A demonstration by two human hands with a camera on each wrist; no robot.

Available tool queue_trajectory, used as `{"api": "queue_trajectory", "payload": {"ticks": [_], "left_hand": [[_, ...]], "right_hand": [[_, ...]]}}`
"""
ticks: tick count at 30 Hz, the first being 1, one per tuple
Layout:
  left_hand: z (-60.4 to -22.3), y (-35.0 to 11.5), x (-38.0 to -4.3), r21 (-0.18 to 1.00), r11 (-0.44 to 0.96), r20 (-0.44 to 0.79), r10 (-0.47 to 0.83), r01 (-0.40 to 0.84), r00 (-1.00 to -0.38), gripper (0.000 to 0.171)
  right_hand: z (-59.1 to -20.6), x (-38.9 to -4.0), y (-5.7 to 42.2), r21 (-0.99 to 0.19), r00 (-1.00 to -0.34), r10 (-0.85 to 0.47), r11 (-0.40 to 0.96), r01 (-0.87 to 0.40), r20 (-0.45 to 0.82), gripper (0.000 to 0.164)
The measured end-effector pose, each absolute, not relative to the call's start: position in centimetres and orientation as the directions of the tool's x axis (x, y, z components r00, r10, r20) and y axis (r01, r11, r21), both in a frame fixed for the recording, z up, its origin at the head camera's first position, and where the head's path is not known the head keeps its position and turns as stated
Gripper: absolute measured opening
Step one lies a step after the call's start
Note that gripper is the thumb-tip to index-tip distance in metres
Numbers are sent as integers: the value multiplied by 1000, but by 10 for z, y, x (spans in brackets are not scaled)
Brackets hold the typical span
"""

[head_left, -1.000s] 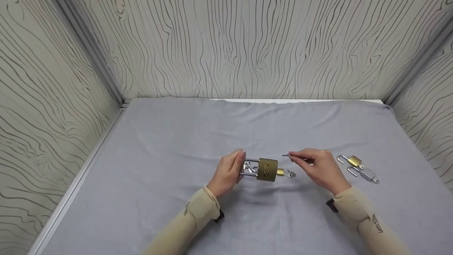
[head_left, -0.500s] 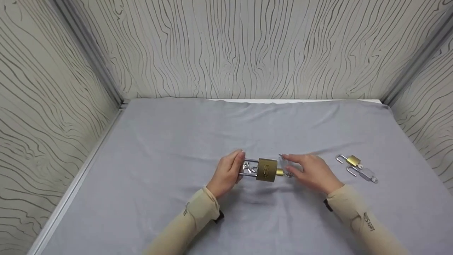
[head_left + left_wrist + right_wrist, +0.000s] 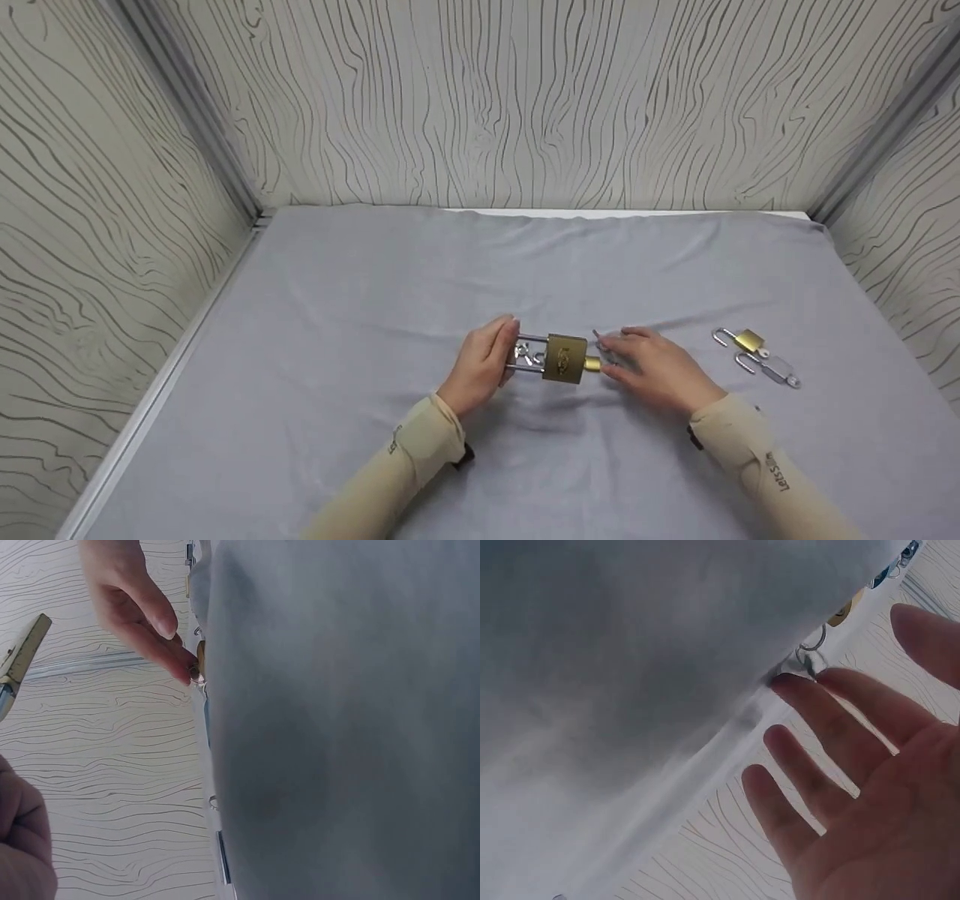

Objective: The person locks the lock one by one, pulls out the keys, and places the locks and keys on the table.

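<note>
Left hand gripped big lock by its shackle, long axis running sideways between hands; right hand, fingers extended, sat just right of big lock, body end.

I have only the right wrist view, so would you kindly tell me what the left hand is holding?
Observer: The left hand grips a large brass padlock by its long shackle, as the head view shows.
Operator: Thank you; what lies on the cloth to the right of the right hand?
Observer: Two small padlocks lie there with open shackles, a brass-coloured one and a silver-coloured one.
</note>
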State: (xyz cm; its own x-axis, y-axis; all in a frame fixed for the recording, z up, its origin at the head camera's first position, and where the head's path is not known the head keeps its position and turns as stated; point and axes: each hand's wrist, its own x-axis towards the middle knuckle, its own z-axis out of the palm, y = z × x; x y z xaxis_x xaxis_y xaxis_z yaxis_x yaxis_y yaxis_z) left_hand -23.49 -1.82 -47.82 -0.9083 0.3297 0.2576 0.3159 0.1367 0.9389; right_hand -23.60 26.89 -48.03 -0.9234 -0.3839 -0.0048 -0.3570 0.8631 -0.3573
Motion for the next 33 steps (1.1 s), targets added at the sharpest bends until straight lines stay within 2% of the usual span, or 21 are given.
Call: {"api": "queue_trajectory", "payload": {"ticks": [8, 10, 12, 15, 18, 20, 23, 26, 33], "left_hand": [[-480, -19, -235, 953, 110, 236, 325, 284, -916, 46], [-480, -19, -235, 956, 108, 225, 323, 272, -919, 46], [-480, -19, -234, 959, 108, 215, 320, 261, -923, 47], [-479, -19, -235, 966, 97, 200, 315, 241, -928, 47], [-478, -18, -235, 971, 83, 189, 315, 225, -930, 46], [-479, -17, -236, 971, 80, 188, 316, 224, -930, 46], [-479, -15, -237, 971, 76, 194, 317, 228, -928, 45], [-478, -11, -237, 973, 64, 192, 320, 223, -928, 44], [-477, -8, -239, 976, 24, 194, 346, 216, -918, 43]], "right_hand": [[-479, -237, 270, -349, -917, -396, 854, -385, 41, 44], [-479, -236, 268, -350, -914, -396, 847, -400, 85, 43], [-477, -235, 266, -361, -900, -396, 824, -436, 183, 41], [-473, -233, 262, -379, -815, -409, 736, -560, 410, 42], [-466, -229, 256, -356, -663, -436, 597, -719, 609, 53], [-461, -224, 252, -313, -571, -472, 517, -796, 672, 64], [-455, -217, 244, -210, -483, -545, 486, -848, 685, 86], [-453, -212, 234, -103, -455, -602, 525, -845, 656, 97], [-453, -216, 224, 35, -440, -625, 599, -800, 645, 77]]}}
